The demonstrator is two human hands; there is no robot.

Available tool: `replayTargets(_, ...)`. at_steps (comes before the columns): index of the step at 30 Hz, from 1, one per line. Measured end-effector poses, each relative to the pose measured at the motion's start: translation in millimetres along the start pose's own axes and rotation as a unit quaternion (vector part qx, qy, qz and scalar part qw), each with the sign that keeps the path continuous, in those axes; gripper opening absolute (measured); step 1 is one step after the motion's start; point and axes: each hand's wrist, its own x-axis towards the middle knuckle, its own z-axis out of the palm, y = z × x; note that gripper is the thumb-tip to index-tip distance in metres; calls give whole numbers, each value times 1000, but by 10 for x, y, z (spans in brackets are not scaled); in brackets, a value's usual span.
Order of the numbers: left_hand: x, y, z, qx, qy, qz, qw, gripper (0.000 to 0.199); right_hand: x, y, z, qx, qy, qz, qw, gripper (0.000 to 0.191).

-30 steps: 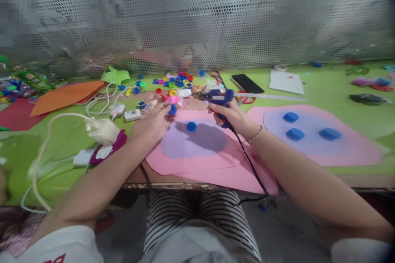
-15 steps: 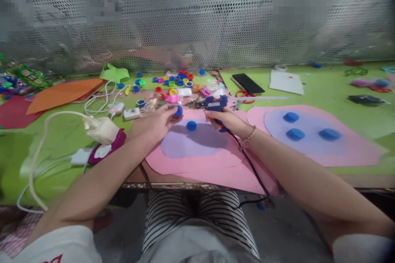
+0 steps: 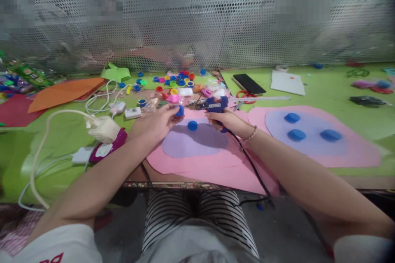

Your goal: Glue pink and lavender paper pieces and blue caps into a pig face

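Between the fingertips of my left hand (image 3: 165, 122) is a blue bottle cap (image 3: 180, 110). My right hand (image 3: 227, 121) grips a blue glue gun (image 3: 216, 104) by its handle, nozzle pointing left toward that cap. A clear glue stick (image 3: 265, 98) juts from the gun's back, and a black cord hangs from the handle. Below both hands lies a purple paper shape (image 3: 194, 146) on pink paper (image 3: 173, 164). A second blue cap (image 3: 192, 125) sits on the purple shape. To the right, a similar purple piece (image 3: 311, 148) carries three blue caps (image 3: 296, 134).
Many coloured caps (image 3: 182, 78) are scattered at the back. A phone (image 3: 248, 84), red-handled scissors (image 3: 247, 97) and a white pad (image 3: 287, 82) lie behind my right hand. On the left are a purple power strip (image 3: 108, 148), white cables and orange paper (image 3: 61, 92). A perforated metal panel (image 3: 197, 20) stands behind.
Almost nothing differs. The whole view has shifted very slightly; both hands keep their holds on the cap and the glue gun.
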Motion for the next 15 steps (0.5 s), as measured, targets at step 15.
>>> replayTargets(15,2,13,-7,-3,16,-5,1000,7,15,37,-18,-1,4,2,1000,30)
